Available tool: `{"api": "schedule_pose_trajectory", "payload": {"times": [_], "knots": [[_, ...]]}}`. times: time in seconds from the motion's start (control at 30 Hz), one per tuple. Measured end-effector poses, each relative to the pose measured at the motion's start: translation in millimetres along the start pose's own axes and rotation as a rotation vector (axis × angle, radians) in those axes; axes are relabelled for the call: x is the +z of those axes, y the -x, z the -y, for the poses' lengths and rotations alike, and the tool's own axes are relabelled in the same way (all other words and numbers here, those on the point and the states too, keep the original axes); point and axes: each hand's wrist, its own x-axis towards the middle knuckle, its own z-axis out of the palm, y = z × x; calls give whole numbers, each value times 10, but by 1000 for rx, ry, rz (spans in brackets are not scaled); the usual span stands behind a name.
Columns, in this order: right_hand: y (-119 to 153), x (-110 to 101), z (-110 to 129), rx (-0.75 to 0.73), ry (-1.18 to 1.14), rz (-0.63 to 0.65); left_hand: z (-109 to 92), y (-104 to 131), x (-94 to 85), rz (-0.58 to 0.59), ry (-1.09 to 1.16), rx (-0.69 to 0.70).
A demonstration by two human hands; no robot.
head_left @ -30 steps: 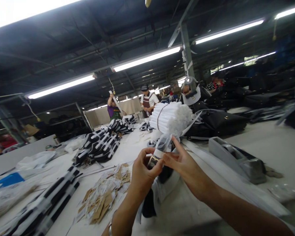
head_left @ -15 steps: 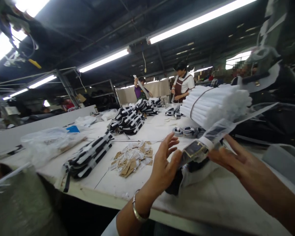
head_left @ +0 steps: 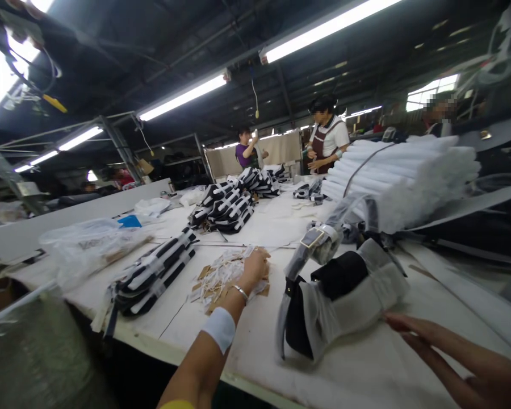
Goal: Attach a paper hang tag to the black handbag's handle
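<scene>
A black bag wrapped in white sheeting (head_left: 353, 298) lies on the table, its buckled strap (head_left: 313, 238) bundled in clear film above it. My left hand (head_left: 255, 266) reaches into the pile of brown and white tags (head_left: 221, 275); its fingers point down and are mostly hidden, so what they hold does not show. At the lower right my right hand (head_left: 464, 352) has its fingers stretched out, fingertips by the lower right edge of the bag, holding nothing.
White rolls (head_left: 392, 176) tied in a bundle sit behind the bag. Stacks of black and white wrapped pieces (head_left: 153, 272) lie left and farther back. Clear plastic bags (head_left: 89, 250) rest at the left. Two people (head_left: 326, 139) stand beyond the table.
My left hand has left the strap and moved left to the tags. My right hand has let go and moved down and right. The strap now rests on the bag.
</scene>
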Motion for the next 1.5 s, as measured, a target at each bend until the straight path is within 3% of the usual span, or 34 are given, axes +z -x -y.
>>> {"api": "schedule_pose_trajectory", "payload": {"times": [0.1, 0.23, 0.37, 0.47, 0.57, 0.7, 0.77, 0.87, 1.0, 1.07, 1.17, 1.33, 1.5], "knots": [[-265, 146, -27, -197, 116, 88, 10, -163, 132, 69, -56, -33], [-538, 526, -309, -282, 252, 169, 43, -223, 168, 66, -18, -87], [-638, 872, -531, -284, 269, 327, 103, -193, 115, -27, 162, -170], [-649, 970, -549, -247, 252, 370, 107, -106, 85, -80, 362, -257], [-563, 946, -515, -250, 258, 327, 24, 45, 90, -67, 571, -286], [-249, 776, -486, -244, 306, 252, -184, 212, 59, -10, 768, -238], [-67, 639, -487, -237, 323, 233, -297, 226, -44, -19, 813, -196], [71, 402, -463, -223, 324, 220, -479, 165, -351, -94, 833, -110], [-183, 124, -201, -116, 157, 191, -817, 95, -893, -144, 842, 44], [-468, 29, 64, -8, -5, 158, -1023, 121, -1126, -128, 837, 112], [-968, -38, 532, 30, -231, 113, -1330, 237, -1366, -84, 824, 185], [-1692, 68, 1092, -5, -538, 24, -1767, 537, -1522, -20, 807, 274], [-1940, 200, 1264, 85, -829, 45, -2094, 872, -1459, 55, 812, 309]]}}
